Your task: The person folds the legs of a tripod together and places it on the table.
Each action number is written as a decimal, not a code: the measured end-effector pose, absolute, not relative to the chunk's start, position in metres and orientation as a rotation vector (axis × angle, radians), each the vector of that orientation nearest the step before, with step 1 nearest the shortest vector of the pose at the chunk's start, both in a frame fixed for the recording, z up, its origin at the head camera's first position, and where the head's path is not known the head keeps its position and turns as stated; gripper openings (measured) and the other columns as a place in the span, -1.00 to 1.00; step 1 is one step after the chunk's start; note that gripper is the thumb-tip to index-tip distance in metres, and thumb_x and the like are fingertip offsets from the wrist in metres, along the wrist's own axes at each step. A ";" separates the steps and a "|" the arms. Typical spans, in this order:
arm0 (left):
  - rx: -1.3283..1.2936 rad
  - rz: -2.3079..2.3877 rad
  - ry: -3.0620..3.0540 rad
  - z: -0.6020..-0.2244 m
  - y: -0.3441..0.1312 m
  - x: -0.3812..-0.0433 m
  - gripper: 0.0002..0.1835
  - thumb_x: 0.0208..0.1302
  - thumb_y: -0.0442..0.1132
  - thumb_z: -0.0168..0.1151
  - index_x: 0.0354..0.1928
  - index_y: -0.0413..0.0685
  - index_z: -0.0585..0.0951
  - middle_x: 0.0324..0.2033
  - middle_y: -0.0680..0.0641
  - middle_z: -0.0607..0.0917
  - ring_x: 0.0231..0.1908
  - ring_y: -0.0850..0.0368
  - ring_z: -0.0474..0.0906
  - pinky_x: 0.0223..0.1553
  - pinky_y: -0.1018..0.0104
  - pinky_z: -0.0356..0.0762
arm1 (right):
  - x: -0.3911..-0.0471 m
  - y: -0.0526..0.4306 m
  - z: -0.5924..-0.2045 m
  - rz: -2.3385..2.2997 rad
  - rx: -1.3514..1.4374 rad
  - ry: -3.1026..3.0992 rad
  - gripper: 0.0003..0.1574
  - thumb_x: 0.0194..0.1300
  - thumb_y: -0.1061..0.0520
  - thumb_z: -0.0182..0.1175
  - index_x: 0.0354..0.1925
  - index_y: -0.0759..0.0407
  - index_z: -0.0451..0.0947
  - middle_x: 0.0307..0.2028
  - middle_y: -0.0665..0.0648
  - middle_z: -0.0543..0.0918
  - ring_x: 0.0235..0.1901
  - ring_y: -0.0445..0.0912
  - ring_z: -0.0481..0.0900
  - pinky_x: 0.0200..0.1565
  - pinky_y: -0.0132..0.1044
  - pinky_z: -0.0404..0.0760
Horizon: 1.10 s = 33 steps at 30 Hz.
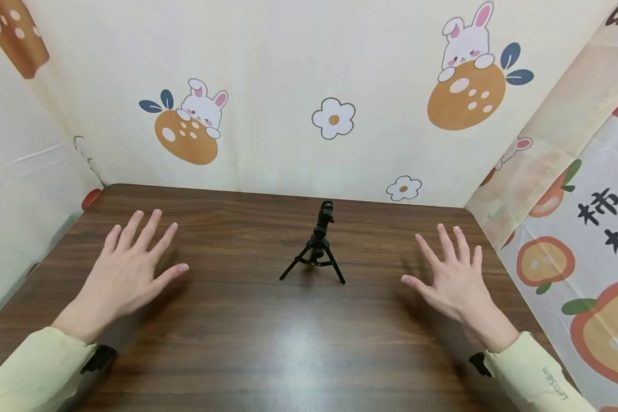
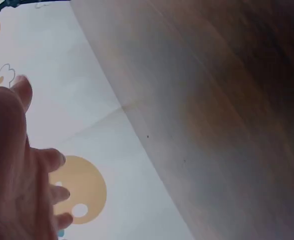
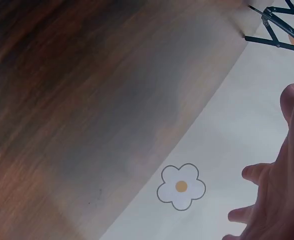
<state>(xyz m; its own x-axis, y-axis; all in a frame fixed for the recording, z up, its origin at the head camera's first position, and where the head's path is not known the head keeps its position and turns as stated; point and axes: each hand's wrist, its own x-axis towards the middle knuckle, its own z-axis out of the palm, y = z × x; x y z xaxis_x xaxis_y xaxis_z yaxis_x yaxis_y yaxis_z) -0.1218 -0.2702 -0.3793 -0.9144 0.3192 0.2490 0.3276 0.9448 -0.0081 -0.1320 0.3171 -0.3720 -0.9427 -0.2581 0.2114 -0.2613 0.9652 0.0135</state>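
A small black tripod (image 1: 319,237) stands upright with its legs spread, toward the back middle of the table. In the head view my left hand (image 1: 129,269) is to its left, palm down, fingers straight and spread, holding nothing. My right hand (image 1: 455,280) is on the other side, also palm down with spread fingers and nothing in it. Neither hand touches the tripod. In the right wrist view the tripod's legs (image 3: 279,25) show at the top right corner, beyond the right hand (image 3: 282,175). The left wrist view has the left hand (image 2: 16,170) along its left edge.
The brown wood-grain table (image 1: 226,343) meets a cream curtain (image 1: 278,68) printed with rabbits, fruit and flowers at its back edge. More printed cloth (image 1: 556,194) hangs along the right side, and a pale sheet (image 1: 26,171) along the left.
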 end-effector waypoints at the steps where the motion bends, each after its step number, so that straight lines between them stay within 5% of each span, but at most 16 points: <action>1: -0.494 -0.057 -2.842 -0.379 -0.269 -0.122 -0.09 0.30 0.37 0.10 0.49 -0.09 0.27 0.51 -0.29 0.04 0.49 -0.30 -0.20 0.35 -0.36 -0.18 | -0.132 0.317 -0.372 0.033 0.398 -2.897 0.12 0.22 -0.54 0.13 0.52 0.02 0.17 0.51 0.38 -0.03 0.48 0.35 -0.19 0.23 0.52 -0.10; 7: -0.522 -0.083 -2.789 -0.375 -0.261 -0.123 -0.25 0.27 0.21 0.27 0.36 -0.10 0.47 0.34 -0.32 0.41 0.31 -0.32 0.29 0.20 -0.32 0.25 | -0.134 0.312 -0.375 0.217 0.361 -2.930 0.04 0.30 -0.46 0.12 0.49 0.08 0.20 0.39 0.41 0.25 0.30 0.40 0.24 -0.04 0.40 0.44; 15: -0.515 -0.212 -2.762 -0.375 -0.250 -0.123 -0.53 0.30 0.04 0.29 0.15 -0.07 0.66 0.03 -0.20 0.70 -0.05 -0.23 0.65 -0.33 -0.22 0.57 | -0.139 0.300 -0.376 0.541 0.311 -2.924 -0.20 0.42 -0.30 0.11 0.37 0.17 0.36 0.14 0.33 0.55 0.09 0.27 0.53 0.00 0.29 0.44; 24: -0.523 -0.562 -2.858 -0.377 -0.231 -0.130 -0.74 0.39 0.02 0.24 -0.08 0.05 0.73 -0.29 0.08 0.75 -0.40 0.17 0.63 -0.39 0.07 0.54 | -0.145 0.278 -0.373 0.923 0.394 -2.789 -0.45 0.42 -0.07 0.23 0.24 0.17 0.48 0.06 0.22 0.66 0.04 0.12 0.63 -0.04 0.11 0.59; 33: -0.607 -0.987 -2.827 -0.374 -0.198 -0.140 -0.80 0.42 -0.04 0.23 -0.11 0.05 0.71 -0.31 0.14 0.73 -0.28 0.25 0.62 -0.24 0.15 0.61 | -0.148 0.254 -0.368 1.169 0.503 -2.686 -0.56 0.42 0.09 0.23 0.22 0.15 0.50 0.05 0.13 0.66 0.02 0.01 0.63 -0.03 -0.06 0.63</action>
